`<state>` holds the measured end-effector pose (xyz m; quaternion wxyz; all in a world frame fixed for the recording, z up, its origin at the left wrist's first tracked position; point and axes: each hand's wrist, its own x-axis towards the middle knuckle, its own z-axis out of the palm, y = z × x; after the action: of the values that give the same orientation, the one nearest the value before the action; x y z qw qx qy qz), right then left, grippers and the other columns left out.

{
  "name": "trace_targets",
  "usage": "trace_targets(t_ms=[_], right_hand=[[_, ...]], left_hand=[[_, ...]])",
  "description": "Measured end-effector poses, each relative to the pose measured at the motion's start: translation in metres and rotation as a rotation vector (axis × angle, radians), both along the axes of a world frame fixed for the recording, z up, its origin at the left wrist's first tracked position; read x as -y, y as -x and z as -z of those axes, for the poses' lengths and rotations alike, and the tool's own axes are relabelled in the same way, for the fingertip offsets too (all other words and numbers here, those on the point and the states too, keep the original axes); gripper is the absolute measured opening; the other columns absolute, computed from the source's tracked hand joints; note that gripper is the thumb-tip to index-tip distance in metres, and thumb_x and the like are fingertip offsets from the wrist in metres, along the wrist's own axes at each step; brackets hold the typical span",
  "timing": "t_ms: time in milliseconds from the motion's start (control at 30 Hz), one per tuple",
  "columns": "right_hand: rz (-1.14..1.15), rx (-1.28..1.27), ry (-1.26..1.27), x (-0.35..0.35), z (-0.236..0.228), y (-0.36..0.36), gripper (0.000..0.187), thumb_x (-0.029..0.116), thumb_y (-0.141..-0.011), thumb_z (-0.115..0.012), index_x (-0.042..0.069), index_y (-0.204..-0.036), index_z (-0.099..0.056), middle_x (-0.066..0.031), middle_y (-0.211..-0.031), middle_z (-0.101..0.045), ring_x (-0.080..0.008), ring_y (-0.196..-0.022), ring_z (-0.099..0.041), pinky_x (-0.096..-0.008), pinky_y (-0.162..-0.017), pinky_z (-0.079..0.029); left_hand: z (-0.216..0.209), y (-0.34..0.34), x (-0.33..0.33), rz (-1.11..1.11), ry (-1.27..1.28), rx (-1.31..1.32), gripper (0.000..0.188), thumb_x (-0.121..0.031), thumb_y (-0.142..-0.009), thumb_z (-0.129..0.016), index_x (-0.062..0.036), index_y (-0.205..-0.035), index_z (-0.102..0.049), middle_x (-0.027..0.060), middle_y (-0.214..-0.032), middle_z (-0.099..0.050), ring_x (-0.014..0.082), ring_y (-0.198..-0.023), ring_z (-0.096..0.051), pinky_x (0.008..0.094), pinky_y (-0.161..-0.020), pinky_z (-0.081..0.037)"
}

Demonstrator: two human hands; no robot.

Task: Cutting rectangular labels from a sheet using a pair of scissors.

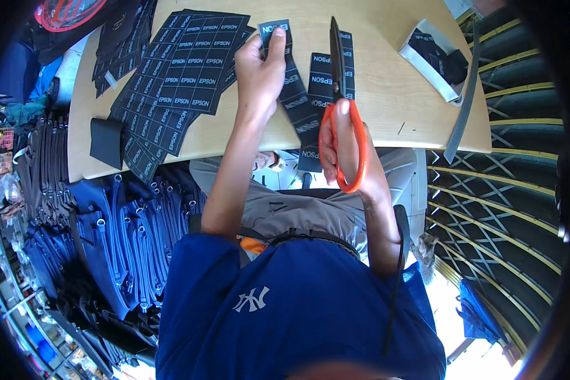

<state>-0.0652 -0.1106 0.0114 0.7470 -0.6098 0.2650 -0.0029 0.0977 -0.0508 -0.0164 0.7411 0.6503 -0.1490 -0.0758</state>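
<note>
My left hand [259, 79] pinches the far end of a dark printed label strip [297, 104] between thumb and fingers. The strip hangs back toward me past the table's near edge. My right hand [345, 136] grips scissors [364, 142] by their orange handles, with the dark blades together and pointing away from me. Under and beside the blades lie more label strips [321, 82], side by side on the table. Left of my left hand, a fanned stack of printed label sheets [190, 69] covers much of the tabletop.
The light wooden table [386, 120] has a curved edge. At its right stand a white box [418, 66] of black pieces and a long grey flat strip [467, 95]. A plain black piece [107, 142] lies front left. Blue bags [123, 240] fill the lower left; a folding gate [494, 171] stands right.
</note>
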Motion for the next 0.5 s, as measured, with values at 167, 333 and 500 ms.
trace_targets(t_ms=[167, 333, 500], right_hand=[[0.040, 0.227, -0.092, -0.006, 0.014, 0.026, 0.055, 0.053, -0.093, -0.034, 0.003, -0.072, -0.043, 0.0010, -0.053, -0.037, -0.0078, -0.036, -0.041, -0.0218, -0.034, -0.034], [0.016, 0.291, -0.095, -0.011, 0.012, 0.050, 0.059, 0.058, -0.091, -0.031, 0.003, -0.074, -0.040, 0.0013, -0.056, -0.033, -0.0063, -0.039, -0.038, -0.0209, -0.036, -0.031], [0.078, 0.303, -0.139, -0.006, 0.018, 0.070, 0.056, 0.057, -0.091, -0.034, 0.001, -0.082, -0.040, 0.0007, -0.058, -0.034, -0.0061, -0.042, -0.038, -0.0208, -0.039, -0.032]], left_hand=[[0.006, -0.028, 0.001, 0.084, -0.289, 0.098, 0.024, -0.020, -0.087, -0.059, 0.0029, -0.078, -0.060, 0.0050, -0.058, -0.057, 0.0105, -0.052, -0.052, 0.0286, -0.049, -0.040], [-0.005, -0.042, 0.014, 0.099, -0.770, 0.543, 0.043, -0.033, -0.087, -0.056, 0.0042, -0.109, -0.054, 0.0207, -0.090, -0.064, 0.0363, -0.085, -0.062, 0.0396, -0.078, -0.048], [-0.010, 0.020, -0.007, 0.075, -0.870, 0.992, 0.066, -0.043, -0.084, -0.057, 0.0031, -0.128, -0.041, 0.0232, -0.127, -0.044, 0.0388, -0.120, -0.039, 0.0508, -0.097, -0.030]])
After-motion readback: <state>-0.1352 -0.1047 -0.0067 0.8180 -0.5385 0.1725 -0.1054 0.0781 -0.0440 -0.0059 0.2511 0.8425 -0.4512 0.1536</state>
